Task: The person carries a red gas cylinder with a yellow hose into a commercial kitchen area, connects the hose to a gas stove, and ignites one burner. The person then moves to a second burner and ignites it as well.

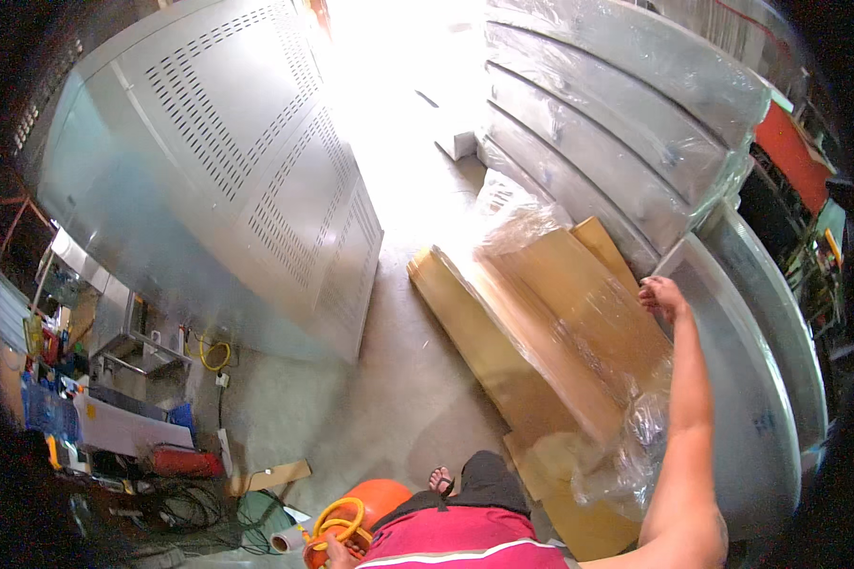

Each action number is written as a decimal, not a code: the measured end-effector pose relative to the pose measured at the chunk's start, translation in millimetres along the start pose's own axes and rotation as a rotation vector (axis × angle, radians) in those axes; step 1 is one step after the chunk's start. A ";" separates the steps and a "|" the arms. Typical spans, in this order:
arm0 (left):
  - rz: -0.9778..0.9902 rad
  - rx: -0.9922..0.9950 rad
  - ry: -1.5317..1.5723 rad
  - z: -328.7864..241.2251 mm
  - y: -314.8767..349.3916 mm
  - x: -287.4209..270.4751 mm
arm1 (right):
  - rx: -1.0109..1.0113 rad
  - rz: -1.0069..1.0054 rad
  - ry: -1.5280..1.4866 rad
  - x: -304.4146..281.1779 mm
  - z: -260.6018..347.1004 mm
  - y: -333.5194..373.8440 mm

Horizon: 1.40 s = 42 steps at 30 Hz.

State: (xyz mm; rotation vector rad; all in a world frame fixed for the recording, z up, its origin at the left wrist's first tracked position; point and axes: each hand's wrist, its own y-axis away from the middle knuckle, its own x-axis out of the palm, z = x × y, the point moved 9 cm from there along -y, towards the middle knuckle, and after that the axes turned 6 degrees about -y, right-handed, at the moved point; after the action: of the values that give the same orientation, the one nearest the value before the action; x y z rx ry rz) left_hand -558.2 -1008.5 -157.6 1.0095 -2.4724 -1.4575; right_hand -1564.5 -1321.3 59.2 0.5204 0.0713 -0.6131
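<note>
My right arm reaches out to the right, and my right hand (664,297) is closed, its fingers curled by the left edge of a grey metal panel (731,379). What it grips, if anything, is too small to make out. Low at the picture's bottom edge, my left hand (343,552) shows only in part, with fingers bent beside a coiled yellow hose (340,517) and a rounded orange object (381,495). Whether it holds the hose I cannot tell. Flat cardboard sheets (541,322) lie on the floor between my body and the panels, partly covered by clear plastic film (643,422).
A tall grey metal cabinet (256,190) with slotted vents stands on the left. Film-wrapped metal panels (607,114) are stacked at the far right. Black cables (185,507), a red case (187,462) and a metal-framed stand (138,351) crowd the lower left. Glare hides the far background.
</note>
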 end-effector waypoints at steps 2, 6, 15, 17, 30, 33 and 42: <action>-0.007 -0.001 0.000 -33.7 -7.5 34.5 | 0.041 -0.009 -0.102 -14.5 -9.5 -43.4; -0.032 -0.020 0.004 -79.7 -14.2 109.0 | 0.179 -0.100 -0.156 -46.7 -33.6 -144.8; -0.102 -0.039 0.046 -198.2 -4.7 302.9 | 0.045 -0.206 -0.412 -1.6 127.5 -449.8; -0.105 -0.042 0.060 -219.3 -7.2 338.8 | -0.033 -0.069 -0.366 84.3 229.4 -503.8; -0.144 -0.097 0.224 -362.6 -87.8 557.7 | -0.359 0.235 0.086 480.3 648.8 -658.8; -0.151 -0.112 0.237 -405.6 -100.9 594.1 | -0.288 0.182 0.085 485.1 667.2 -704.9; -0.188 -0.119 0.225 -511.8 -123.2 648.5 | -0.078 0.114 0.134 539.6 610.2 -801.1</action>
State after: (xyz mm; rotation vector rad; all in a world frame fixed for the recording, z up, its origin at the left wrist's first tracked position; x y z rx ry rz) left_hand -797.1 -1808.5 -135.9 1.3298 -2.1585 -1.4304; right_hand -1629.1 -2460.5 117.3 0.4862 0.1907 -0.4619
